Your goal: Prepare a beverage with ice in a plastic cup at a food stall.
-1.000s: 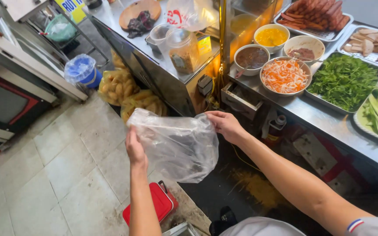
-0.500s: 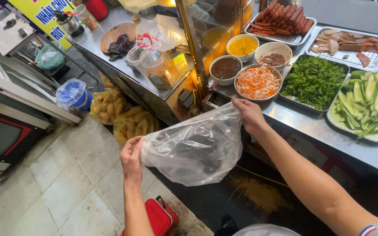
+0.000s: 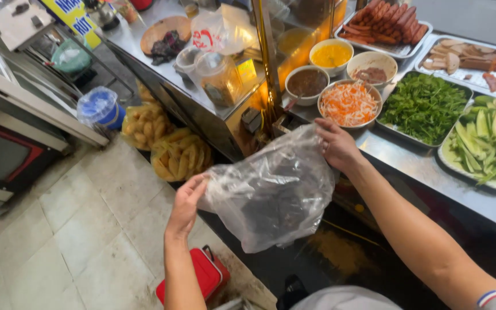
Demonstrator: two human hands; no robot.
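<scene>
A clear plastic bag (image 3: 271, 195) hangs stretched between my two hands, its mouth pulled wide and nothing visible inside. My left hand (image 3: 186, 202) pinches the bag's left edge, low over the tiled floor. My right hand (image 3: 335, 144) grips the right edge up at the rim of the steel counter (image 3: 420, 166), just below a bowl of shredded carrot and white radish (image 3: 349, 103).
On the counter stand bowls of brown sauce (image 3: 308, 83) and yellow sauce (image 3: 331, 55), a tray of green herbs (image 3: 423, 106), sliced cucumber (image 3: 492, 138) and sausages (image 3: 383, 26). Bags of bread rolls (image 3: 170, 152) and a red box (image 3: 205, 274) sit on the floor.
Both hands have carried the bag up and to the right, toward the counter edge, and spread it wider. The view has swung right along the food trays.
</scene>
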